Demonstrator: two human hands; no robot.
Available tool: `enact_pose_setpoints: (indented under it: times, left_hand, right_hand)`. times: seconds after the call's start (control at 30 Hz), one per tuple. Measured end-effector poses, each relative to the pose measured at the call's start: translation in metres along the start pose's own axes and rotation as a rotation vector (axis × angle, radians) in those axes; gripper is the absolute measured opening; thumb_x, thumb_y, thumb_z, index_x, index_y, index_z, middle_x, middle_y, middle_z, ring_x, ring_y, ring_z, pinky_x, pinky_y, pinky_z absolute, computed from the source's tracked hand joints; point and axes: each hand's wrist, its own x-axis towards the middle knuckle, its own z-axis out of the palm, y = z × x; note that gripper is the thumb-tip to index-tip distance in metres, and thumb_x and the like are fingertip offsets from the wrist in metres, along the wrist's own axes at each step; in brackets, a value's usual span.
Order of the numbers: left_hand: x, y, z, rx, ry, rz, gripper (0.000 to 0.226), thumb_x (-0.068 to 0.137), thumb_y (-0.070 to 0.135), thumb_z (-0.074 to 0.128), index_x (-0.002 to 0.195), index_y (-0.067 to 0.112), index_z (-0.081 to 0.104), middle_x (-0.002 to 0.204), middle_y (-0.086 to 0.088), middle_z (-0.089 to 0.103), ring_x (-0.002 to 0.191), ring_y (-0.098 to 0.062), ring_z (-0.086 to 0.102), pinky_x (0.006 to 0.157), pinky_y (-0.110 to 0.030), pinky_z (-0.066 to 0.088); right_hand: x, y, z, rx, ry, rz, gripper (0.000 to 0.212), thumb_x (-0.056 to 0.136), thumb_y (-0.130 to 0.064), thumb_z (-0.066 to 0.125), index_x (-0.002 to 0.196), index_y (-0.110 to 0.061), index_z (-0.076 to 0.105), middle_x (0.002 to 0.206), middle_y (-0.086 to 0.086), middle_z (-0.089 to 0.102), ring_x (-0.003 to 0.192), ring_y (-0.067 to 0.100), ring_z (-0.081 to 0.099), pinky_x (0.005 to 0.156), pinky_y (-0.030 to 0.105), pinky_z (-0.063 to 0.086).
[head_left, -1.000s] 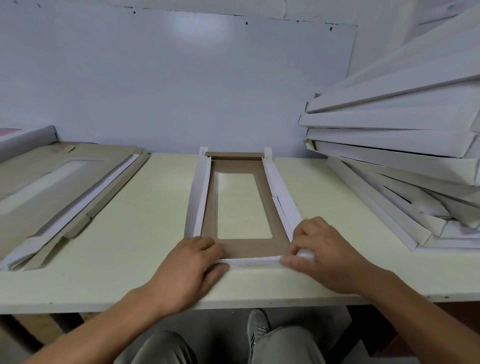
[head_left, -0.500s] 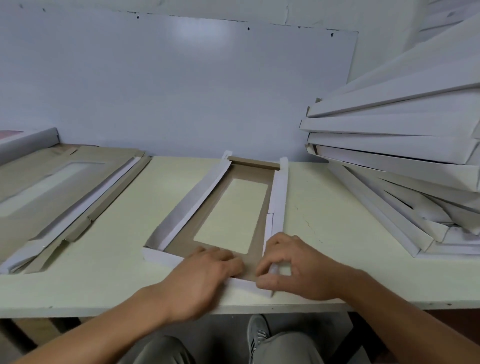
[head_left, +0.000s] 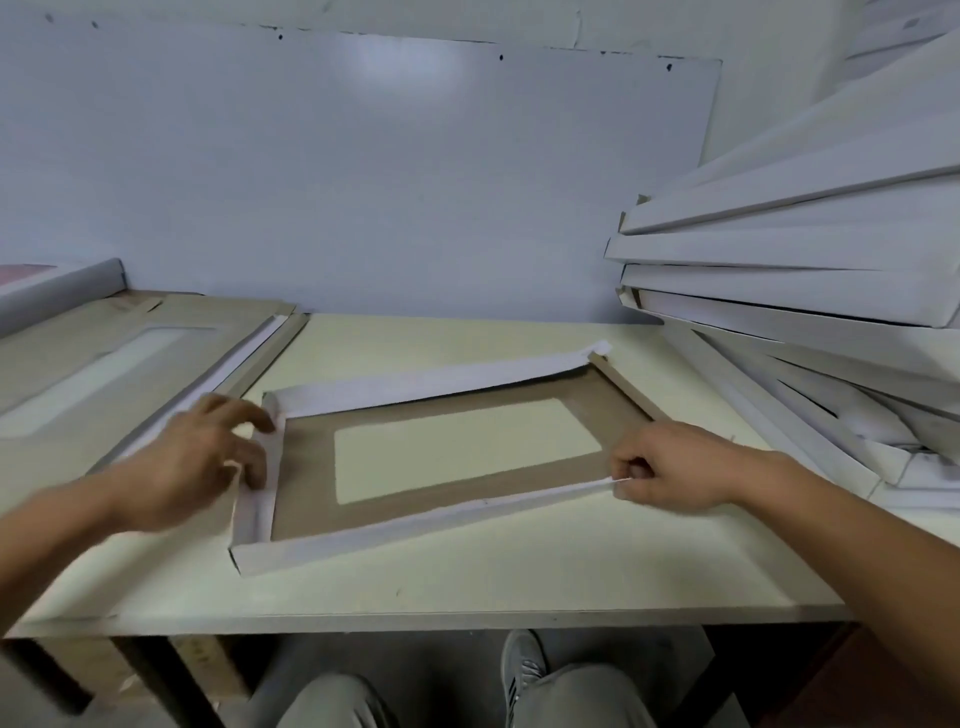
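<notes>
A flat brown cardboard box frame (head_left: 306, 467) with a rectangular window cut in it lies almost crosswise on the pale table (head_left: 519, 566). White paper flaps stand up along its edges. My left hand (head_left: 197, 457) is at the frame's left short side, fingers spread and touching the white flap there; it is blurred. My right hand (head_left: 660, 467) pinches the right end of the near white flap (head_left: 415, 525) between thumb and fingers.
A leaning stack of finished white box lids (head_left: 810, 280) fills the right side. Flat unfolded cardboard blanks (head_left: 104, 358) lie on the left. A white wall panel (head_left: 363, 182) stands behind. My knees and a grey shoe (head_left: 519, 670) show under the table's front edge.
The frame has turned from lengthwise to nearly crosswise on the table. My hands have left the near short end and moved apart, left to the left side and right to the right end.
</notes>
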Motion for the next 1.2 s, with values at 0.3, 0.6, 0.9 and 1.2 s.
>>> enact_pose_setpoints:
  times: [0.3, 0.6, 0.9, 1.2]
  left_hand:
    - [0.034, 0.127, 0.010, -0.340, 0.245, 0.089, 0.035, 0.082, -0.005, 0.061, 0.110, 0.014, 0.067, 0.105, 0.003, 0.061, 0.080, -0.011, 0.061, 0.070, -0.017, 0.044]
    - [0.033, 0.189, 0.046, -0.446, -0.050, 0.480, 0.047, 0.072, -0.006, 0.054, 0.116, 0.008, 0.063, 0.118, -0.005, 0.057, 0.115, -0.022, 0.050, 0.098, -0.035, 0.042]
    - [0.045, 0.135, 0.053, -0.420, -0.026, 0.267, 0.028, 0.067, -0.005, 0.059, 0.080, 0.015, 0.075, 0.086, 0.006, 0.071, 0.088, -0.014, 0.064, 0.077, -0.029, 0.052]
    - [0.051, 0.112, 0.047, -0.708, -0.336, 0.200, 0.021, 0.085, 0.046, 0.072, 0.100, 0.031, 0.078, 0.111, 0.018, 0.070, 0.113, -0.009, 0.062, 0.097, -0.028, 0.047]
  right_hand:
    - [0.036, -0.090, -0.006, 0.187, -0.162, -0.051, 0.044, 0.096, -0.024, 0.057, 0.060, -0.016, 0.032, 0.059, 0.002, 0.030, 0.052, 0.014, 0.028, 0.052, 0.031, 0.024]
    - [0.083, -0.136, 0.010, 0.882, -0.135, 0.339, 0.021, 0.086, -0.014, 0.065, 0.068, -0.010, 0.056, 0.056, 0.006, 0.049, 0.043, 0.018, 0.039, 0.043, 0.021, 0.030]
    - [0.063, -0.123, 0.011, 0.684, -0.116, 0.010, 0.051, 0.093, -0.065, 0.049, 0.077, -0.019, 0.067, 0.070, -0.010, 0.060, 0.064, 0.009, 0.049, 0.065, 0.025, 0.039]
    - [-0.009, -0.114, 0.034, 0.336, 0.086, -0.298, 0.026, 0.096, -0.030, 0.062, 0.121, -0.027, 0.070, 0.098, -0.003, 0.058, 0.092, 0.010, 0.052, 0.084, 0.031, 0.044]
